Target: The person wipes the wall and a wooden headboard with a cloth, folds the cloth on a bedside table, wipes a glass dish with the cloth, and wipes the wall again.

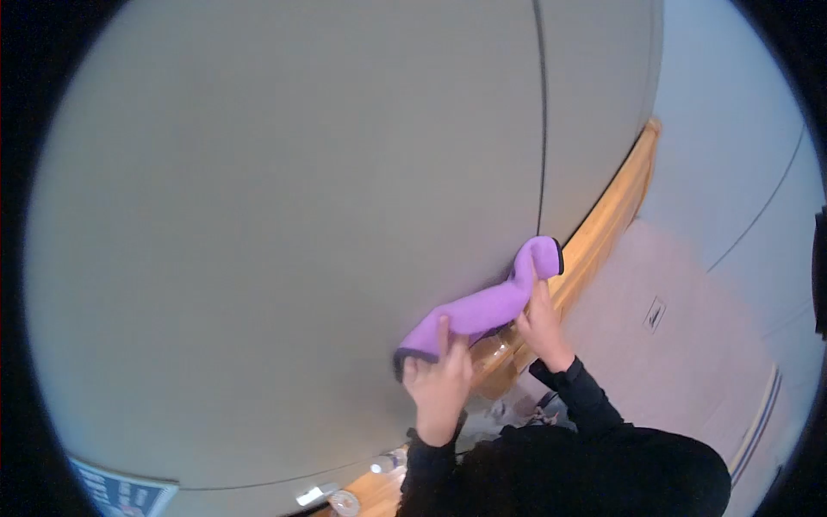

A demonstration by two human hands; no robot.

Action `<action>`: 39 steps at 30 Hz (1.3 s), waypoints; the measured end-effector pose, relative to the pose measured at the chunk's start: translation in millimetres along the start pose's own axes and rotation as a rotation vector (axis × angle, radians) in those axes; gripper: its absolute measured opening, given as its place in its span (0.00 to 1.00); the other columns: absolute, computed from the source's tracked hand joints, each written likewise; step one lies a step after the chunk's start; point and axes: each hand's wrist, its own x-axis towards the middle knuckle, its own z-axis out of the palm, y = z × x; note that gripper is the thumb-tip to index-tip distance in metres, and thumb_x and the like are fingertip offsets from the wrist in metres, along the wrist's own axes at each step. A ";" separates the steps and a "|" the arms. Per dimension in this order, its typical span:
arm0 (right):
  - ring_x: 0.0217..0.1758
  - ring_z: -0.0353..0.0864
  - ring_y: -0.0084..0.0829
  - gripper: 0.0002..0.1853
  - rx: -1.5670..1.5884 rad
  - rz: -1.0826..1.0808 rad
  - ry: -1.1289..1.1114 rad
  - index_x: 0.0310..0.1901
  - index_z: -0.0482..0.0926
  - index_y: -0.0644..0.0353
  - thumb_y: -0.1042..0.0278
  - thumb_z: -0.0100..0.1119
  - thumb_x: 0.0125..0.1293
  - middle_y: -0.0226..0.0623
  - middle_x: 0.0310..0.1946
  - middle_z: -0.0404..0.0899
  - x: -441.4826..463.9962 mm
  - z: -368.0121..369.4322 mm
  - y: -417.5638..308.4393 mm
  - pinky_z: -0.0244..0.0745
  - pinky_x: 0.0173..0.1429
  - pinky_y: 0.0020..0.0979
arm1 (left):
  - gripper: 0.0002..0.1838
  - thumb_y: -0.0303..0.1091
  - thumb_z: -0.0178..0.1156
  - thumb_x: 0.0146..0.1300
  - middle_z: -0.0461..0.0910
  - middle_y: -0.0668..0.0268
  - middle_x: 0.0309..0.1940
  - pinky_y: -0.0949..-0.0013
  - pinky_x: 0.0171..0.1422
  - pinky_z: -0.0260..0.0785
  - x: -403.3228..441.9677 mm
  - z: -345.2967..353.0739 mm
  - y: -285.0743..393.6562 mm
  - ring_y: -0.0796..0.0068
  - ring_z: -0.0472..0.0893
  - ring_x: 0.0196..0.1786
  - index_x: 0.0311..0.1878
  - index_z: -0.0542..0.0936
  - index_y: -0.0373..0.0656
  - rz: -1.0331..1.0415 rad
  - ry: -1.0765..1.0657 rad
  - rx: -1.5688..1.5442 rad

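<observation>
A purple cloth point(478, 312) with dark edging lies in a loose, folded strip against the large grey surface point(284, 215). My left hand point(441, 388) grips its lower left part, with one finger stretched out over the fabric and the others bent at its edge. Farther right, my right hand point(543, 323) holds the cloth near its upper right end, fingers partly hidden by the fabric. Both hands come out of black sleeves.
A wooden edge point(603, 220) borders the grey surface on the right. A thin dark seam point(543, 112) runs down to the cloth. Small items, among them a round clear one point(345, 503), sit on wood at the bottom. A blue printed sign point(125, 491) is at lower left.
</observation>
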 end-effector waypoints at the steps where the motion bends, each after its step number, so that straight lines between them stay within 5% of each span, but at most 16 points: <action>1: 0.70 0.59 0.58 0.40 -0.011 -0.060 -0.014 0.74 0.49 0.64 0.78 0.55 0.60 0.60 0.66 0.61 -0.7 3.1 -9.2 0.55 0.72 0.48 | 0.12 0.44 0.66 0.52 0.61 0.58 0.72 0.52 0.62 0.62 -6.8 -0.4 -6.8 0.52 0.77 0.53 0.41 0.85 0.61 -0.017 0.045 0.021; 3: 0.70 0.59 0.60 0.40 -0.046 -0.185 0.056 0.73 0.50 0.65 0.77 0.55 0.61 0.61 0.65 0.62 -2.7 10.8 -42.6 0.54 0.72 0.49 | 0.10 0.46 0.66 0.51 0.60 0.54 0.73 0.50 0.62 0.62 -19.6 -15.6 -26.8 0.51 0.77 0.55 0.38 0.85 0.59 -0.038 0.133 0.107; 8: 0.69 0.60 0.61 0.38 -0.057 -0.381 -0.035 0.71 0.55 0.67 0.71 0.59 0.61 0.63 0.65 0.62 -24.7 37.7 -125.7 0.53 0.72 0.49 | 0.29 0.59 0.60 0.58 0.54 0.47 0.74 0.35 0.72 0.44 -108.1 -22.7 -92.5 0.40 0.58 0.72 0.57 0.78 0.53 -0.420 0.128 0.101; 11: 0.63 0.70 0.52 0.37 0.021 -0.546 -0.119 0.71 0.59 0.58 0.70 0.60 0.60 0.53 0.58 0.72 -46.2 74.2 -159.2 0.59 0.69 0.47 | 0.34 0.63 0.48 0.66 0.54 0.48 0.74 0.33 0.74 0.38 -143.0 -28.8 -131.5 0.39 0.51 0.75 0.67 0.69 0.49 -0.574 0.282 0.142; 15: 0.58 0.75 0.40 0.37 -0.131 -0.839 -0.192 0.71 0.64 0.49 0.67 0.61 0.57 0.39 0.50 0.79 -67.8 105.5 -210.5 0.67 0.64 0.39 | 0.32 0.59 0.37 0.73 0.61 0.49 0.69 0.33 0.72 0.42 -193.9 -52.3 -163.6 0.38 0.58 0.70 0.66 0.69 0.45 -0.674 0.128 0.167; 19: 0.53 0.76 0.34 0.38 -0.094 -0.997 -0.291 0.64 0.74 0.52 0.62 0.57 0.44 0.33 0.43 0.79 -93.7 146.4 -215.2 0.69 0.62 0.36 | 0.29 0.52 0.39 0.74 0.67 0.40 0.58 0.38 0.66 0.53 -222.1 -70.7 -165.2 0.35 0.67 0.60 0.62 0.69 0.36 -1.010 0.026 -0.017; 22: 0.53 0.76 0.33 0.36 -0.019 -0.996 -0.263 0.61 0.76 0.56 0.63 0.56 0.43 0.32 0.41 0.79 -94.0 145.8 -213.4 0.70 0.60 0.35 | 0.27 0.47 0.41 0.75 0.65 0.35 0.55 0.41 0.63 0.56 -220.8 -77.6 -158.9 0.33 0.67 0.58 0.61 0.67 0.29 -1.019 0.047 -0.032; 24: 0.52 0.75 0.32 0.37 -0.042 -0.979 -0.257 0.64 0.74 0.49 0.62 0.58 0.46 0.32 0.40 0.79 -86.4 134.3 -217.7 0.70 0.59 0.33 | 0.27 0.45 0.42 0.75 0.63 0.32 0.56 0.42 0.64 0.57 -213.9 -87.4 -158.6 0.32 0.66 0.58 0.62 0.65 0.26 -1.026 -0.027 -0.032; 25: 0.51 0.75 0.32 0.37 -0.031 -0.955 -0.238 0.65 0.73 0.46 0.62 0.59 0.47 0.32 0.40 0.79 -80.9 126.9 -221.6 0.70 0.59 0.32 | 0.33 0.48 0.40 0.75 0.57 0.31 0.63 0.44 0.69 0.54 -200.6 -92.4 -158.7 0.33 0.63 0.64 0.67 0.58 0.25 -1.263 -0.011 -0.296; 27: 0.50 0.75 0.34 0.36 -0.014 -0.834 -0.245 0.68 0.69 0.33 0.60 0.61 0.53 0.33 0.41 0.78 -75.5 120.7 -218.2 0.70 0.59 0.34 | 0.36 0.51 0.39 0.75 0.51 0.31 0.67 0.45 0.71 0.52 -171.9 -95.3 -155.0 0.34 0.59 0.68 0.70 0.52 0.25 -1.179 0.140 -0.247; 30: 0.46 0.77 0.40 0.26 0.138 -0.724 -0.256 0.62 0.78 0.38 0.64 0.60 0.59 0.37 0.47 0.77 -43.8 88.6 -220.1 0.71 0.53 0.38 | 0.39 0.53 0.37 0.75 0.42 0.30 0.71 0.43 0.75 0.42 -133.1 -100.5 -137.9 0.33 0.48 0.74 0.74 0.45 0.30 -1.112 0.146 -0.178; 31: 0.52 0.76 0.43 0.27 0.042 -0.710 -0.247 0.60 0.77 0.40 0.62 0.63 0.56 0.39 0.51 0.76 -37.0 79.0 -212.9 0.68 0.59 0.43 | 0.38 0.52 0.37 0.75 0.42 0.29 0.71 0.42 0.75 0.40 -122.9 -96.5 -131.5 0.33 0.47 0.74 0.74 0.45 0.30 -1.085 0.144 -0.131; 34: 0.48 0.76 0.49 0.35 0.097 -0.609 -0.067 0.66 0.70 0.31 0.57 0.63 0.53 0.43 0.48 0.77 -6.6 51.6 -193.1 0.69 0.58 0.50 | 0.37 0.53 0.38 0.74 0.38 0.30 0.72 0.37 0.75 0.30 -94.7 -87.5 -122.1 0.28 0.37 0.75 0.75 0.47 0.34 -0.893 0.115 -0.068; 36: 0.50 0.76 0.52 0.38 0.087 -0.533 0.017 0.68 0.68 0.41 0.58 0.63 0.51 0.48 0.49 0.77 10.2 34.0 -172.9 0.66 0.61 0.53 | 0.37 0.53 0.39 0.73 0.36 0.30 0.73 0.34 0.75 0.28 -59.3 -89.7 -102.2 0.26 0.36 0.74 0.74 0.49 0.35 -0.793 0.065 -0.084; 39: 0.54 0.73 0.54 0.41 0.037 -0.344 0.057 0.71 0.61 0.50 0.60 0.63 0.52 0.52 0.51 0.75 32.1 1.3 -130.9 0.63 0.64 0.51 | 0.30 0.47 0.51 0.68 0.36 0.30 0.73 0.28 0.70 0.39 -19.4 -81.2 -67.6 0.24 0.41 0.73 0.70 0.63 0.46 -0.527 -0.002 -0.005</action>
